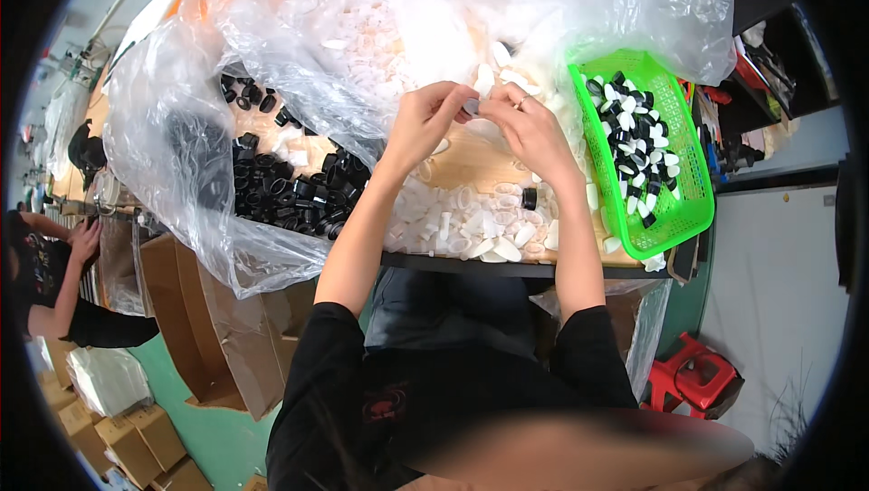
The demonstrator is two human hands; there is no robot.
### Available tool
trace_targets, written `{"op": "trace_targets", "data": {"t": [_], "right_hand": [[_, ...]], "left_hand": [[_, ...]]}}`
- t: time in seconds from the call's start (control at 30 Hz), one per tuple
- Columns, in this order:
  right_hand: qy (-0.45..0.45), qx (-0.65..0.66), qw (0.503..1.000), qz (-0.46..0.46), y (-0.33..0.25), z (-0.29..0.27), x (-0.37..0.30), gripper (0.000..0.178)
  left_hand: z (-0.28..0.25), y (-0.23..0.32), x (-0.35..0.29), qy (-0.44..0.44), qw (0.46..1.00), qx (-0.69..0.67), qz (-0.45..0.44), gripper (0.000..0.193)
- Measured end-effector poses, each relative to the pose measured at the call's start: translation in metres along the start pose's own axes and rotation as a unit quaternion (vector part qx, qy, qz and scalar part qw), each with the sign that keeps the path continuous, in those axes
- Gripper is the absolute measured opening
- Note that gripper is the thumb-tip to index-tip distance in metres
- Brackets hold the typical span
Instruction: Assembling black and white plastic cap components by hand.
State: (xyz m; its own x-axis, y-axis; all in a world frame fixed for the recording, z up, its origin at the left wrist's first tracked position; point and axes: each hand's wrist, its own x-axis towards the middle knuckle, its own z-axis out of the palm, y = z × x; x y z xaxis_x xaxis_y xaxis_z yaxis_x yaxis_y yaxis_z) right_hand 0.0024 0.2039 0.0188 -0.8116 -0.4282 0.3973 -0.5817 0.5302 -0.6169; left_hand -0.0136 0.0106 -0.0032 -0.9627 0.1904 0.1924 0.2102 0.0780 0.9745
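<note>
Over the middle of the table, my left hand (422, 123) and my right hand (536, 136) meet, fingers pinched around a small pale translucent piece (471, 106). Its exact kind is hard to make out between the fingertips. Below the hands spreads a heap of white and clear oval pieces (507, 247), with one lone black cap (529, 199) among them. Several black caps (299, 197) lie piled to the left of my left forearm. Right of my right hand stands a green plastic basket (692, 179) holding black caps joined with white oval pieces (634, 133).
Crumpled clear plastic bags (163, 138) cover the table's left and far sides. Open cardboard boxes (195, 328) stand below at the left, and a red stool (695, 373) at the lower right. Another person (54, 265) is at the far left.
</note>
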Motion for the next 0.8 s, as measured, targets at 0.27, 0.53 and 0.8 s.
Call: {"op": "trace_targets", "data": {"t": [0.27, 0.53, 0.8], "right_hand": [[0.083, 0.253, 0.953, 0.143, -0.007, 0.012, 0.006, 0.014], [0.153, 0.241, 0.948, 0.139, -0.001, 0.037, 0.004, 0.018], [0.2, 0.145, 0.96, 0.129, -0.016, 0.038, 0.004, 0.019]], "left_hand": [[0.007, 0.002, -0.002, 0.017, 0.996, -0.063, 0.054, 0.013], [0.021, 0.0, -0.005, 0.072, 0.989, -0.018, 0.131, 0.012], [0.009, 0.006, -0.007, 0.038, 0.981, 0.125, 0.14, 0.025]]}}
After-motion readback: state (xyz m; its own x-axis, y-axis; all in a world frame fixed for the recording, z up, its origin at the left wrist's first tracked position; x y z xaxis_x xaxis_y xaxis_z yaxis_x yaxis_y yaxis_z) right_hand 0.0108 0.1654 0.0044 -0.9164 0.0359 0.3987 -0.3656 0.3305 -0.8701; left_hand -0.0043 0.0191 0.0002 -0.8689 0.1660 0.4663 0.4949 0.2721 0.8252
